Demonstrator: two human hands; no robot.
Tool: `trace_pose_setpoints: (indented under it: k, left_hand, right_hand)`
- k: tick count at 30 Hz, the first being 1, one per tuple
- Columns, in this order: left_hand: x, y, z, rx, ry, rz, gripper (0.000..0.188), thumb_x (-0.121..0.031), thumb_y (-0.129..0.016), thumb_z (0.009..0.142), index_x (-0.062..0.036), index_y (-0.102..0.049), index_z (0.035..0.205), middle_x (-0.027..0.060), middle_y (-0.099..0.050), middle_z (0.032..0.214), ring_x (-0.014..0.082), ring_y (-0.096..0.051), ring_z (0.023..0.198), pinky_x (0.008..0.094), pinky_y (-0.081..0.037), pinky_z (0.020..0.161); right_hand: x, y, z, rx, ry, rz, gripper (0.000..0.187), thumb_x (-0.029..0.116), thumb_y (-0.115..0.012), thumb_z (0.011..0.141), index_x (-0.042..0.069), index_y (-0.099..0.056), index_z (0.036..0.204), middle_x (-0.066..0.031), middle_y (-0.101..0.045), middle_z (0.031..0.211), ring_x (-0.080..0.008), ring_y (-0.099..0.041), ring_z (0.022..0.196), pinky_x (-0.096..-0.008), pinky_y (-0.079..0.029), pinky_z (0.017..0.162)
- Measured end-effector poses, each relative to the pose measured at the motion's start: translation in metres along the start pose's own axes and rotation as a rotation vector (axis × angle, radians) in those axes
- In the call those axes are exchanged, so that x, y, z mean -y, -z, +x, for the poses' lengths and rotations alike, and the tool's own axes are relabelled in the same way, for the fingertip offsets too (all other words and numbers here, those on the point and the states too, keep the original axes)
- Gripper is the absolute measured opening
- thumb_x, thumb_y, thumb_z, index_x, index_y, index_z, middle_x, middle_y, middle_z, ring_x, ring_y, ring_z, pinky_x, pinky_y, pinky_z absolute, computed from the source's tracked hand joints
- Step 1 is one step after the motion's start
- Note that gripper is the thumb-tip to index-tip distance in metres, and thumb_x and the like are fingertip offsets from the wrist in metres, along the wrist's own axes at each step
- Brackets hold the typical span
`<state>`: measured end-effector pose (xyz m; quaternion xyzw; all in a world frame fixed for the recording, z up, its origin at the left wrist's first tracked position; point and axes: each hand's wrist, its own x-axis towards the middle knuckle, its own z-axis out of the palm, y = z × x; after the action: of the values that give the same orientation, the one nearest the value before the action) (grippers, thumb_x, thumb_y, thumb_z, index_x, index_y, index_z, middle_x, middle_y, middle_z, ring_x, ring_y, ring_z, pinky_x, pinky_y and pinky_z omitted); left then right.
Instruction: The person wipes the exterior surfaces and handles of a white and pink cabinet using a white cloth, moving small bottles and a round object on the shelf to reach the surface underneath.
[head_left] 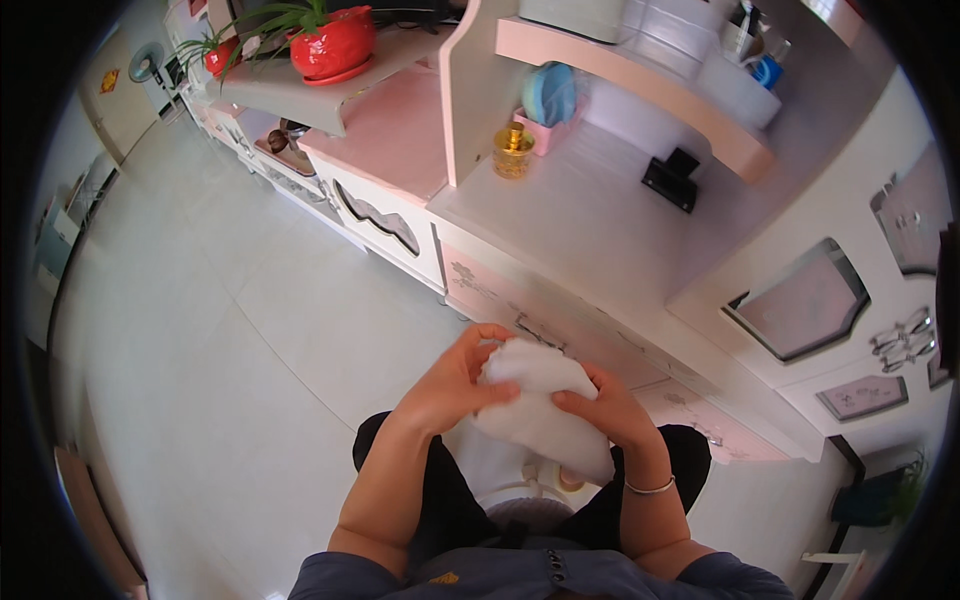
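Both forearms are held bent over the lap, elbows set wide, palms turned inward. By the left hand (462, 382) the near-left side of a white bundle (548, 372) is gripped, thumb laid flat on top, fingers curled at the far edge. By the right hand (622, 412) the opposite side is clasped, thumb pressed on top; some of its fingers are hidden beneath, so their spread cannot be told. The bundle is thus held between the two sets of fingers, above the knees – clear of any surface.

Left of the fingers, a pale floor (220, 340) is seen, with a fan (148, 65) placed far off. Just beyond the fingertips, pink drawers (480, 288) are set under a pale counter (600, 230). Farther beyond and to the right, a curved shelf (640, 72) is fixed above it.

Counted outward from the fingers: one bundle is held; one gold bottle (513, 155) and one black stand (672, 180) are placed on the counter; two red pots (333, 45) are stood far beyond, up to the left – and one bracelet (650, 488) is worn behind the right-hand fingers, at the wrist.
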<state>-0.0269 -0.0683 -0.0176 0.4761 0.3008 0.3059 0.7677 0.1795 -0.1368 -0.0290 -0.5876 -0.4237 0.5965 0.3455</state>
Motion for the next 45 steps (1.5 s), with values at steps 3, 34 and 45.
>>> trace_pose_setpoints:
  k: [3, 34, 45]
  left_hand:
    - [0.002, -0.011, -0.018, 0.122, -0.013, 0.26, 0.053, 0.001, -0.067, 0.072, -0.0045, -0.044, 0.119, 0.0063, -0.053, 0.105, 0.0116, -0.051, 0.095, 0.0246, -0.044, 0.078]
    - [0.033, -0.152, 0.078, 0.021, -1.06, 1.494, 0.031, 0.008, -0.049, 0.065, -0.0011, -0.06, 0.093, 0.0123, -0.058, 0.103, 0.0297, -0.052, 0.1, 0.0366, -0.043, 0.081]
    - [0.135, -0.234, 0.107, 0.062, -1.004, 1.591, 0.064, -0.035, -0.06, 0.075, -0.0032, -0.041, 0.127, 0.0186, -0.035, 0.133, 0.0405, -0.029, 0.124, 0.0567, -0.021, 0.099]
  right_hand:
    - [-0.011, 0.01, -0.02, 0.073, 0.072, 0.004, 0.042, 0.024, -0.068, 0.075, 0.002, -0.055, 0.108, -0.006, -0.06, 0.095, -0.0131, -0.054, 0.088, -0.0267, -0.043, 0.078]
    - [-0.048, 0.15, -0.101, -1.112, 0.896, -1.489, 0.043, 0.006, -0.06, 0.063, 0.015, -0.059, 0.106, -0.0086, -0.054, 0.106, -0.0226, -0.05, 0.099, -0.0371, -0.035, 0.089]
    - [-0.084, 0.178, -0.121, -1.026, 0.651, -1.251, 0.059, 0.012, -0.068, 0.054, 0.014, -0.056, 0.112, -0.0034, -0.054, 0.109, -0.022, -0.048, 0.1, -0.0384, -0.034, 0.083]
